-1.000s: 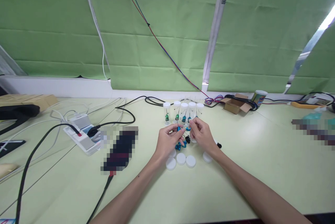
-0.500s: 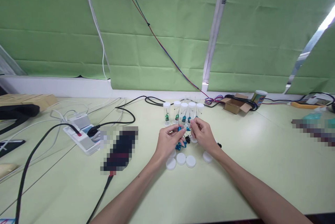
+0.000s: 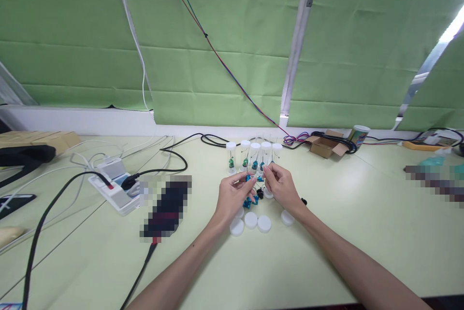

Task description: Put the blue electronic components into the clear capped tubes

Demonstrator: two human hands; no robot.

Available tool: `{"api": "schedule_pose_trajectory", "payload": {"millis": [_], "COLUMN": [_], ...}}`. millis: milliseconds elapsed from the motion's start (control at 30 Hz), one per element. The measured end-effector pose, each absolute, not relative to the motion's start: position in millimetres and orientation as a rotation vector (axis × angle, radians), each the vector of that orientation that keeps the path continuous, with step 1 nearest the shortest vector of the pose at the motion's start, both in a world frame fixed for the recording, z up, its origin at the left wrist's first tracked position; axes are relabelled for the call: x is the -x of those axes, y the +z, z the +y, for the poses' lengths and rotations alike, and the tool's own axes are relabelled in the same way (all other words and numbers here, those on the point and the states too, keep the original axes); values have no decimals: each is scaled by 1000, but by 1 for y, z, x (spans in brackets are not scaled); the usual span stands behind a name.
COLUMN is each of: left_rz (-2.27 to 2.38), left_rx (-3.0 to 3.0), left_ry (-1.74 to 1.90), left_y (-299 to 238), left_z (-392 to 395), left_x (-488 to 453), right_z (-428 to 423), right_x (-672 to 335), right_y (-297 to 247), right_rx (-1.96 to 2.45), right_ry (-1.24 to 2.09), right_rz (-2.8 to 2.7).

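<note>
Left hand (image 3: 232,195) and right hand (image 3: 282,186) meet low over the table (image 3: 326,252), just in front of the vials (image 3: 254,154). Both sets of fingertips pinch a blue part (image 3: 248,178) and its fine wire. We judge it light, with leads that bend easily, so it is best held by the blue body.

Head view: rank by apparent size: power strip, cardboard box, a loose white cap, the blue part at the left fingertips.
1. power strip
2. cardboard box; it sits farther back, so its true order with the strip is unsure
3. white cap
4. blue part, pinched by the left hand
</note>
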State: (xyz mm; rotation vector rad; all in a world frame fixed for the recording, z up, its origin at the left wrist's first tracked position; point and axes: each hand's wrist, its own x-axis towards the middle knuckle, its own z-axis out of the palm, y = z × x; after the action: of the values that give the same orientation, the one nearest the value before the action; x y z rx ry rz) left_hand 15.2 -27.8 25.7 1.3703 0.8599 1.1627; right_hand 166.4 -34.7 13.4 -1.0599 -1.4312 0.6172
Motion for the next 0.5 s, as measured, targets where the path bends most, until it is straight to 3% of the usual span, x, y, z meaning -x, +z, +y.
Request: {"api": "schedule_pose_trajectory", "payload": {"millis": [500], "left_rz": [887], "left_rx": [-1361], "left_ry": [1172], "left_y": [20], "left_z": [-25], "left_x": [-15], "right_z": [-38], "right_x": [-167], "right_y": [16], "right_rx": [1119], "right_ry": [350], "right_rz": [-1527]}}
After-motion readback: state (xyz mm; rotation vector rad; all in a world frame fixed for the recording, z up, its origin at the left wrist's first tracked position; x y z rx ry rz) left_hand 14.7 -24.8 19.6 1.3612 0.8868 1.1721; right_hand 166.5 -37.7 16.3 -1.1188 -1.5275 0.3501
